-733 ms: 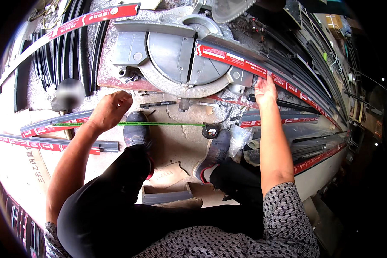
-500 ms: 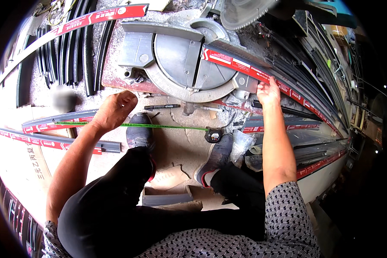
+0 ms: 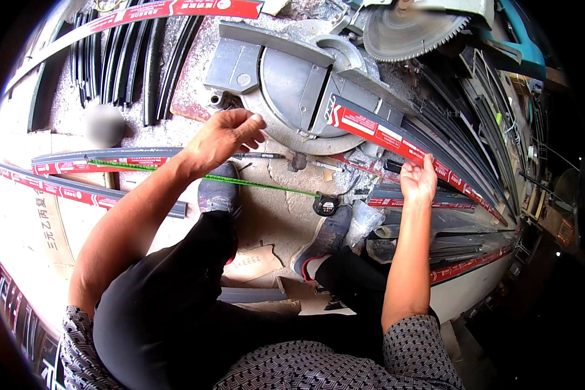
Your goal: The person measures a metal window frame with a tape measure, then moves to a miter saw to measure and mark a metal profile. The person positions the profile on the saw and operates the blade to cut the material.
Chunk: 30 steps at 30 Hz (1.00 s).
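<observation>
My right hand (image 3: 419, 180) grips a long grey metal profile (image 3: 403, 144) with red-and-white film along its side. The profile's near-left end lies over the round table of a mitre saw (image 3: 292, 88), apart from the fence, and its far end runs off to the right. My left hand (image 3: 224, 140) hovers at the saw's front left edge, fingers loosely bent and apart, holding nothing. Below it, a green tape measure blade (image 3: 260, 185) stretches from the black tape case (image 3: 325, 205) across to a red-filmed profile (image 3: 104, 160) on the left.
The toothed saw blade (image 3: 413, 36) is raised at the upper right. Black strips (image 3: 120, 58) lie at the upper left, beneath a long red-filmed strip (image 3: 162, 10). A marker pen (image 3: 260, 155) sits before the saw. More profiles (image 3: 487, 117) are stacked at right. My shoes flank torn cardboard (image 3: 257, 261).
My right hand has drawn the profile toward me, away from the saw fence. My left hand has moved up and right toward the saw table. The whole view has shifted slightly.
</observation>
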### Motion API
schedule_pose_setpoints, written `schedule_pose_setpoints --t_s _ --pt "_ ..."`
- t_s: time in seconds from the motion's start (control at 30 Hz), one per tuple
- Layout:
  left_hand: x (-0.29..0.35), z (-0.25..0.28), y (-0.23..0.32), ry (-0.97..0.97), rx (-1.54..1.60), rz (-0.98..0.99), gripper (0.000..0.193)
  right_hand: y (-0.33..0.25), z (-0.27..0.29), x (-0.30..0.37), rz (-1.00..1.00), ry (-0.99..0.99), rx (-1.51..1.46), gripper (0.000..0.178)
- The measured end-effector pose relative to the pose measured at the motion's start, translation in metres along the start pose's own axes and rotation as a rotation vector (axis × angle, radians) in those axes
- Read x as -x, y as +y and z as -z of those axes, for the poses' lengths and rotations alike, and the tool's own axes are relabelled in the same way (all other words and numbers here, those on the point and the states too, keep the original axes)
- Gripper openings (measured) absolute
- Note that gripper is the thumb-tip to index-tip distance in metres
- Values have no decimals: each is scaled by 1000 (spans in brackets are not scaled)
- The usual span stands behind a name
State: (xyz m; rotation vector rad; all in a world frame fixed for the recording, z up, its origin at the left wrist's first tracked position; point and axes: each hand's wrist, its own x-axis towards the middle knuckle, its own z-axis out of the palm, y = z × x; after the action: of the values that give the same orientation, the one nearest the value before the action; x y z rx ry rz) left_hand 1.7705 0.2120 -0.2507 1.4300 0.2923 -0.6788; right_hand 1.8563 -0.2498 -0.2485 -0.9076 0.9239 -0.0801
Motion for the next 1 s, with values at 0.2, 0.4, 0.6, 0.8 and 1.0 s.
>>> schedule_pose_setpoints --t_s 0.2,0.4,0.6,0.8,1.0 --pt "2 -27 14 -146 307 -11 57 12 -1 53 3 -32 5 13" --pt "9 -35 19 -211 562 23 46 33 -12 91 -21 -79 -15 15" --pt "15 -36 19 -217 627 30 43 35 -7 94 -28 -126 5 16" --pt "12 -34 13 -240 646 23 41 37 -12 97 -26 -134 10 14" --pt "11 -33 12 -220 647 23 35 40 -11 95 -30 -144 9 13"
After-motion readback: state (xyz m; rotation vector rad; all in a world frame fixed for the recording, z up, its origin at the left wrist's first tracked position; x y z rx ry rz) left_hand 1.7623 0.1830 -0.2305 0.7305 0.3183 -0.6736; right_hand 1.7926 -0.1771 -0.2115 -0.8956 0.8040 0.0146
